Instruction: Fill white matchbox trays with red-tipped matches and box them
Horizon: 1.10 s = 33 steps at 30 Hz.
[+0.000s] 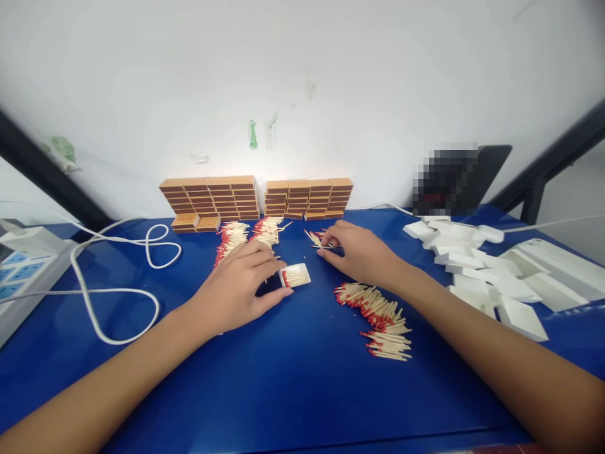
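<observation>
In the head view, the left hand grasps a white matchbox tray between thumb and fingers, over the middle of the blue tabletop; several matches lie in the tray. The right hand is nearer the far edge, its fingers bent at a small match pile; whether they grip a match, I cannot tell. A curved row of matches lies below the right wrist, and two match heaps spread beyond the left hand. Matchbox stacks line the far edge against the wall. White cardboard trays pile toward the right edge; a white cable loops near the left edge, beside a power strip.
</observation>
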Tool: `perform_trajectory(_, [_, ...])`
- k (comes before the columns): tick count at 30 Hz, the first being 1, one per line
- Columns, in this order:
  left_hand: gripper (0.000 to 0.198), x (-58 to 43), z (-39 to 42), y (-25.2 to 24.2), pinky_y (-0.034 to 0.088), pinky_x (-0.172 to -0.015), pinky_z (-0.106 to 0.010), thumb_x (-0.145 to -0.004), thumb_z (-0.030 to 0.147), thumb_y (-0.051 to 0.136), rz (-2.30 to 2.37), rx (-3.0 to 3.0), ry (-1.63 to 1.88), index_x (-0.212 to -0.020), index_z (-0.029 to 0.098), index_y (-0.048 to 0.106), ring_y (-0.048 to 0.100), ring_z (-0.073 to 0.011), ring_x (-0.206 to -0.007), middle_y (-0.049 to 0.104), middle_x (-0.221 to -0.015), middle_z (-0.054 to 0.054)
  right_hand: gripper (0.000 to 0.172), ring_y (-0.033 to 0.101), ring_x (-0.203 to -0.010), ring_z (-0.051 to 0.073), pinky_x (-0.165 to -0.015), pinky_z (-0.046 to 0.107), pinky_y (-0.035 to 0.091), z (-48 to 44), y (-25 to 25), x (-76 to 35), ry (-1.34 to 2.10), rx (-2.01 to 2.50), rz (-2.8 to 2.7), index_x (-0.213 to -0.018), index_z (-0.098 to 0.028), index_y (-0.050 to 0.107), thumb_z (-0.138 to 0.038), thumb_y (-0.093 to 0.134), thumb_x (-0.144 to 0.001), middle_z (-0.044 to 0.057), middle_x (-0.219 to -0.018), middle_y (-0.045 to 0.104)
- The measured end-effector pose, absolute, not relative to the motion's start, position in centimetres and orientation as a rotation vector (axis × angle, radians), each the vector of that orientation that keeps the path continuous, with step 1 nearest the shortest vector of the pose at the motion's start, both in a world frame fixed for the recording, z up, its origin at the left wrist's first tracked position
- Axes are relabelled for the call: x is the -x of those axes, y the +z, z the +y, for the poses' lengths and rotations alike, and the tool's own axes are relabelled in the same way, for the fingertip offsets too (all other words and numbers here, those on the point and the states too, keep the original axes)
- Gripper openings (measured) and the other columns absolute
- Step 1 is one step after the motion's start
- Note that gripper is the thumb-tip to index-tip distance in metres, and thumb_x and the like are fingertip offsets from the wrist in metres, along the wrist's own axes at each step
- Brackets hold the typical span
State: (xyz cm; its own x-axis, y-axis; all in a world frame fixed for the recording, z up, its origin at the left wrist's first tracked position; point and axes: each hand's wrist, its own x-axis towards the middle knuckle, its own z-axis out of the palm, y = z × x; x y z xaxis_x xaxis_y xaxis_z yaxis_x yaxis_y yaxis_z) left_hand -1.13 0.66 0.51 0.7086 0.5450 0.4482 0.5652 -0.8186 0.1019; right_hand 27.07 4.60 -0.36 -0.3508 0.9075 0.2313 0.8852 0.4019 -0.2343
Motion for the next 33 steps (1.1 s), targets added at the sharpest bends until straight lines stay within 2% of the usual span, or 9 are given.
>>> perform_trajectory(6, [0.031,1.2,0.7,0.5,0.058,-0.099,-0.046,-0.100,0.041,0.071,-0.940,2.868,-0.716,-0.118,0.016,0.075,0.066,-0.0283,-0.109,0.074,-0.102,-0.010,0.014,0.063,-0.082,0.020,-0.076,0.032,0.044,4.6,-0.4,-27.2,0.140,1.604,-2.391,-0.092,-0.019,0.067,-0.024,0.059,-0.102,0.009,-0.103,0.069])
perform_trajectory(13, [0.031,1.1,0.6,0.5,0.058,-0.100,-0.048,-0.099,0.041,0.072,-0.963,2.877,-0.717,-0.120,0.018,0.075,0.067,-0.0294,-0.111,0.075,-0.103,-0.010,0.017,0.061,-0.081,0.019,-0.073,0.031,0.041,4.5,0.2,-27.1,0.207,1.574,-2.352,-0.087,-0.020,0.066,-0.027,0.059,-0.101,0.008,-0.095,0.070])
perform_trajectory(20, [0.029,1.1,0.5,0.7,0.057,-0.102,-0.048,-0.099,0.039,0.073,-0.963,2.882,-0.718,-0.119,0.018,0.075,0.066,-0.0295,-0.113,0.076,-0.104,-0.010,0.016,0.055,-0.068,0.016,-0.065,0.030,0.038,4.2,0.7,-26.7,0.533,1.363,-2.408,-0.081,-0.022,0.069,-0.029,0.066,-0.095,0.001,-0.076,0.067])
perform_trajectory(26, [0.030,1.1,0.6,0.6,0.057,-0.099,-0.046,-0.100,0.041,0.071,-0.940,2.874,-0.727,-0.118,0.017,0.075,0.067,-0.0284,-0.109,0.075,-0.103,-0.010,0.015,0.056,-0.069,0.017,-0.063,0.031,0.034,4.7,0.4,-26.6,0.269,1.711,-2.143,-0.086,-0.020,0.070,-0.032,0.066,-0.094,0.003,-0.081,0.070])
perform_trajectory(33, [0.030,1.1,0.6,0.5,0.058,-0.097,-0.047,-0.100,0.040,0.071,-0.940,2.868,-0.732,-0.117,0.016,0.075,0.067,-0.0282,-0.107,0.075,-0.102,-0.010,0.010,0.061,-0.073,0.019,-0.064,0.031,0.035,4.5,0.5,-26.4,0.249,1.779,-2.160,-0.086,-0.021,0.072,-0.025,0.065,-0.091,0.004,-0.086,0.073])
